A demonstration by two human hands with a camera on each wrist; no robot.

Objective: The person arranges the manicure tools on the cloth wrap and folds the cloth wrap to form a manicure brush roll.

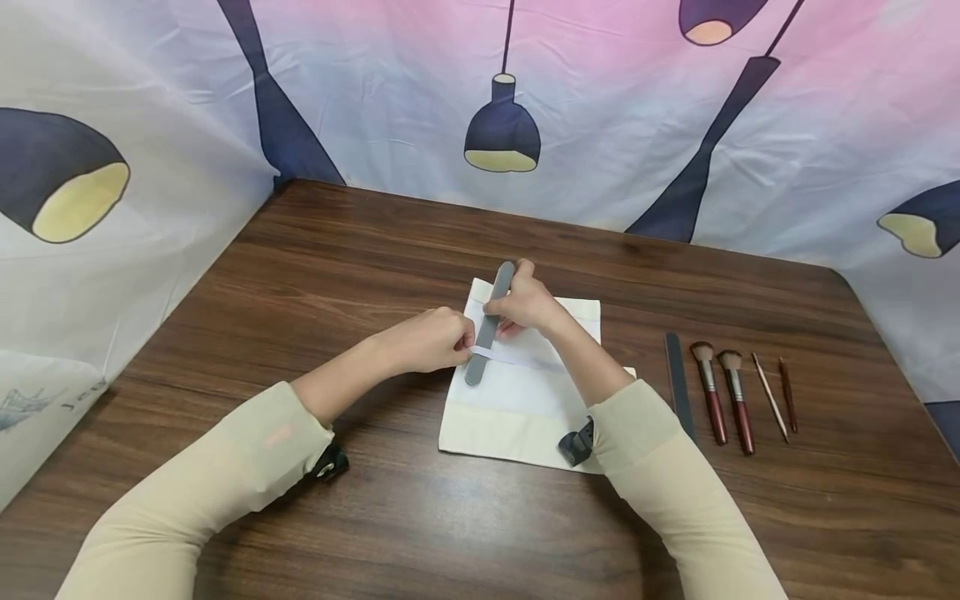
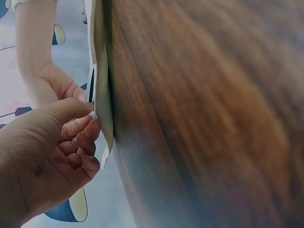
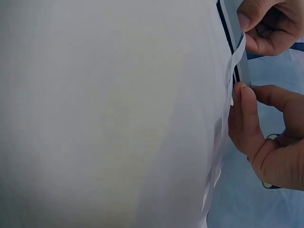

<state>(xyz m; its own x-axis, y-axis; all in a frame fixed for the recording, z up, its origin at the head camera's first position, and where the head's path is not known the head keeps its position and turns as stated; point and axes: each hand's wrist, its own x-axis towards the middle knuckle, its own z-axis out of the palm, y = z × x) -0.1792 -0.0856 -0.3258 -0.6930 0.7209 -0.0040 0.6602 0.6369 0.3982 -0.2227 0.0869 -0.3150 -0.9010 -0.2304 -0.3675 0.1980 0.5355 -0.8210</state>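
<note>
A grey nail file (image 1: 489, 329) lies slantwise over a white cloth organiser (image 1: 498, 408), its lower part passing under a white elastic band (image 1: 517, 360). My right hand (image 1: 528, 302) grips the upper half of the file between thumb and fingers. At the cloth's left edge, my left hand (image 1: 431, 340) pinches the elastic beside the file. The right wrist view shows the band (image 3: 240, 50) crossing the file (image 3: 231, 23) between both hands. In the left wrist view, the left thumb and index finger meet at the cloth's edge (image 2: 102, 85).
Right of the cloth lie a second grey nail file (image 1: 677, 379), two red-handled makeup brushes (image 1: 707, 383), a thin pale stick (image 1: 770, 398) and a thin brown stick (image 1: 787, 396). A printed curtain (image 1: 420, 125) hangs behind the wooden table (image 1: 337, 242).
</note>
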